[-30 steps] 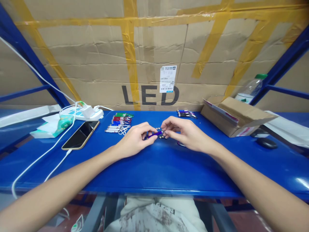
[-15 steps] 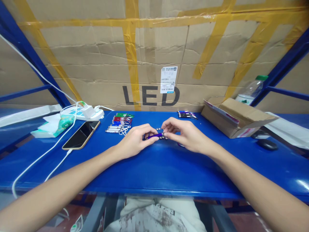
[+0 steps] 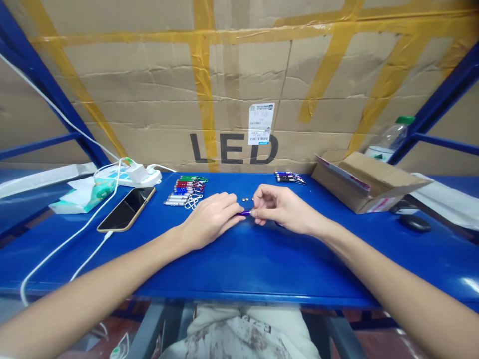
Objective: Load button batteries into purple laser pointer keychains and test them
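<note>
My left hand [image 3: 215, 217] is closed around a slim purple metal penlight tube [image 3: 245, 213], palm down, so that only its right end shows. At that end, the thumb and fingertips of my right hand [image 3: 279, 209] are pinched together against the tube; whether they also hold a small part is hidden. A dark purple piece [image 3: 279, 224] peeks out under my right palm. Just beyond the fingertips, a couple of small silver button cells [image 3: 245, 199] lie on the blue table [image 3: 239, 264].
Left of my hands lies a row of coloured keychain penlights [image 3: 183, 190]; more penlights [image 3: 286, 177] are at the back. A phone [image 3: 126, 209], tissue pack [image 3: 84, 194] and power strip [image 3: 129, 174] occupy the left. An open carton [image 3: 368, 182] and black mouse [image 3: 414, 223] are right.
My left hand has rolled over the purple penlight, covering more of it. My right fingers have curled in tighter at its end. Button cells visible below the tube earlier no longer show.
</note>
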Tool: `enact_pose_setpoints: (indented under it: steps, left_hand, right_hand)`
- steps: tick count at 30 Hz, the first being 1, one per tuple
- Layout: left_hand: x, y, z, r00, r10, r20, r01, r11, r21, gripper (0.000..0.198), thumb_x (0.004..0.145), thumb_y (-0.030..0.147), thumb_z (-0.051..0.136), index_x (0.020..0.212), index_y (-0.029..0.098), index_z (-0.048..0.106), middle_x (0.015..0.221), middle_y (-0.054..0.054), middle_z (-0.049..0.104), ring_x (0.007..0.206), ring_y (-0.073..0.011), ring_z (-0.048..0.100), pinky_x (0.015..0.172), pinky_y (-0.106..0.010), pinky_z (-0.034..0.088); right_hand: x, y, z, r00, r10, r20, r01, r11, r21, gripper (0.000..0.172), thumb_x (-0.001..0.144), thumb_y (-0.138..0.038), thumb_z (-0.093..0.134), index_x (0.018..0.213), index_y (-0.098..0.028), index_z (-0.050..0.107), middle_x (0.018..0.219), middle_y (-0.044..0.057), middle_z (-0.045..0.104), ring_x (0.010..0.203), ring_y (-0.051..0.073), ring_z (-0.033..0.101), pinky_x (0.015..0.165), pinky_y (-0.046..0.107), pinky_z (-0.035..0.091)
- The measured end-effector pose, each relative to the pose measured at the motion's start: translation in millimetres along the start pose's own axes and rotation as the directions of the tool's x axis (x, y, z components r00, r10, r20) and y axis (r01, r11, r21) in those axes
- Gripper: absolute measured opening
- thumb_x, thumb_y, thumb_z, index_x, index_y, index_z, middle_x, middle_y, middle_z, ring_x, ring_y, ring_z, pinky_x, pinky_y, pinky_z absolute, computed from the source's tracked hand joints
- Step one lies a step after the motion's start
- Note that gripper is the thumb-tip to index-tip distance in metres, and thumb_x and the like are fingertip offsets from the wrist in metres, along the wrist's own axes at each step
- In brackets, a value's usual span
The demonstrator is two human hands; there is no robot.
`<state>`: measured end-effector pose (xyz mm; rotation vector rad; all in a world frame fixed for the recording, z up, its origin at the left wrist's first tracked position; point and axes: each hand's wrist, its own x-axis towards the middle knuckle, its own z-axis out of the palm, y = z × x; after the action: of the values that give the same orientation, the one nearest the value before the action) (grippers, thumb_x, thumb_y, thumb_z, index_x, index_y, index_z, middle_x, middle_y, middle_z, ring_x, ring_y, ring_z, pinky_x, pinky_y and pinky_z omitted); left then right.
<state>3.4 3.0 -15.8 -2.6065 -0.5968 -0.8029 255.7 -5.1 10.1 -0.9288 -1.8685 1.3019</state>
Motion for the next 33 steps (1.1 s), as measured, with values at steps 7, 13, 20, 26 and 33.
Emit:
enact_pose_setpoints:
  steps: [7,13,20,26,33]
  left_hand:
    - [5,1,-7.6,0.995,0.090,-0.046,-0.080,0.978,0.190,0.028,0.114,0.031,0.049,0.100,0.018,0.070,0.087,-0.006,0.065,0.076,-0.0198,0.056,0.070,-0.035,0.040]
    - [5,-2,-6.2,0.996,-0.070,-0.050,0.067,0.996,-0.054,0.028,0.113,0.034,0.052,0.111,0.016,0.072,0.093,-0.008,0.067,0.084,-0.0209,0.060,0.077,-0.034,0.048]
    - [8,0,-4.1,0.930,-0.349,0.115,0.361,0.809,-0.465,0.024,0.110,0.031,0.060,0.113,0.017,0.079,0.094,-0.005,0.069,0.088,-0.0185,0.066,0.084,-0.030,0.050]
    - [10,1,-3.7,0.894,-0.401,0.200,0.442,0.720,-0.535,0.025,0.108,0.031,0.061,0.108,0.018,0.082,0.093,-0.004,0.072,0.087,-0.0189,0.067,0.083,-0.030,0.049]
    - [7,-1,-3.9,0.941,-0.311,0.131,0.336,0.822,-0.460,0.021,0.108,0.031,0.063,0.108,0.017,0.079,0.091,-0.004,0.068,0.085,-0.0182,0.066,0.079,-0.029,0.049]
  right_hand:
    - [2,2,0,0.985,0.169,0.021,-0.169,0.949,0.266,0.047,0.068,-0.035,0.100,0.087,-0.020,0.060,0.069,0.001,0.076,0.064,0.014,0.071,0.066,0.027,0.058]
    - [4,6,1,0.998,0.058,-0.039,-0.051,0.984,0.170,0.040,0.079,-0.044,0.093,0.097,-0.018,0.069,0.076,0.003,0.076,0.072,0.017,0.073,0.073,0.031,0.060]
    - [1,11,-1,0.967,-0.244,-0.071,0.213,0.930,-0.299,0.021,0.105,-0.039,0.065,0.100,-0.020,0.070,0.085,0.003,0.076,0.078,0.018,0.073,0.077,0.031,0.057]
    - [-1,11,-8,0.916,-0.395,0.071,0.351,0.704,-0.617,0.021,0.112,-0.032,0.051,0.102,-0.022,0.066,0.092,0.004,0.072,0.080,0.018,0.067,0.077,0.029,0.050]
    - [-4,10,-1,0.940,-0.326,0.102,0.313,0.705,-0.636,0.024,0.113,-0.032,0.046,0.100,-0.021,0.063,0.088,0.004,0.068,0.077,0.018,0.061,0.075,0.030,0.046]
